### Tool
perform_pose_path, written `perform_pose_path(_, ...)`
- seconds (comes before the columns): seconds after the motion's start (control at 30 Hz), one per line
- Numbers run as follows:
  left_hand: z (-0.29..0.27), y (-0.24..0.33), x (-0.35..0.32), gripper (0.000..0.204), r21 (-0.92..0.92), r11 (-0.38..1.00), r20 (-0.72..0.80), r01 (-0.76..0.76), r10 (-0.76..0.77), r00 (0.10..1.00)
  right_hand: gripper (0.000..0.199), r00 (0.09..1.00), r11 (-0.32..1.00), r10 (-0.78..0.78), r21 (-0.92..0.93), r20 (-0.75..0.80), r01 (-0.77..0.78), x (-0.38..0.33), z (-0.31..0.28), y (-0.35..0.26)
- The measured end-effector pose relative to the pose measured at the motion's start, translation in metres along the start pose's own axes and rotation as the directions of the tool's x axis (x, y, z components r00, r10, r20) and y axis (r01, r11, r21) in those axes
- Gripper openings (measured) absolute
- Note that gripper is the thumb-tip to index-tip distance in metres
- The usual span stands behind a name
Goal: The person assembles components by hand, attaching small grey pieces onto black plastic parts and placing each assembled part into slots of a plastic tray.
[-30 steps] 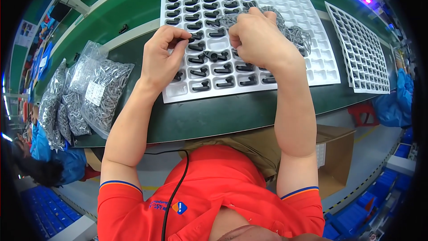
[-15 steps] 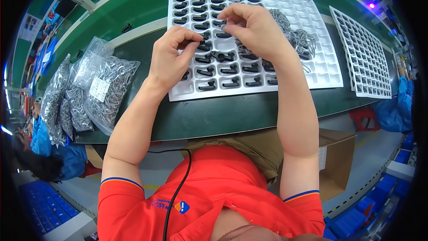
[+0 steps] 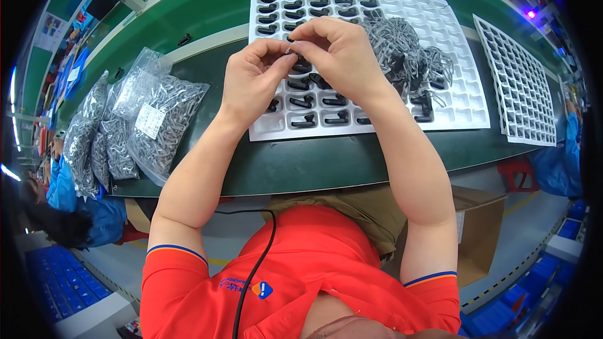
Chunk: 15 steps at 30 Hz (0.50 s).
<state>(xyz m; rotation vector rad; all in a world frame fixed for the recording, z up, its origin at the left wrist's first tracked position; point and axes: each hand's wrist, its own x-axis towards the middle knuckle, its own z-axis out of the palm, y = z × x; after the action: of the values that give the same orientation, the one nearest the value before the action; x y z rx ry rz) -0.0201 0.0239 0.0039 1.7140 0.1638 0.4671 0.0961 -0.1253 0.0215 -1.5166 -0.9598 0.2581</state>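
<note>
- Fingers [image 3: 271, 46] of the left hand [image 3: 252, 83] and right hand [image 3: 344, 59] meet tip to tip, pinched on a small piece [image 3: 289, 50]; what kind it is, the fingertips hide.
- That piece is above the left part of a white tray [image 3: 466, 118], whose moulded compartments carry black hooked parts [image 3: 303, 120] mostly on the left.
- Left wrist crosses the tray's left edge; the right forearm crosses its front edge.
- Just right of the right hand, a heap of grey straps [image 3: 397, 36] lies on the tray, stopping short of its right edge; white compartments show beyond.
- Between the tray and the table's front edge runs a bare strip of green tabletop [image 3: 301, 172], passing under both forearms.
- Clear bags [image 3: 168, 119] of grey straps stand left of the left forearm, a gap of table separating them from the tray.
- Rightward, a narrow green wedge parts the tray from a second compartmented sheet [image 3: 522, 85].
</note>
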Motion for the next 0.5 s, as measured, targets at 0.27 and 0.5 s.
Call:
perform_pose_path(0.27,-0.0031,0.0006,0.0042,0.017,-0.160,0.987,-0.059,0.004,-0.013,0.998,0.010,0.995,0.983,-0.075,-0.170,-0.065,0.062,-0.0013,-0.0009,-0.0012)
perform_pose_path(0.5,-0.0037,0.0025,0.0038,0.029,-0.278,0.956,0.027,0.090,-0.086,0.996,0.011,0.998,0.988,0.028,-0.147,-0.059,-0.036,-0.0009,0.0016,-0.0012)
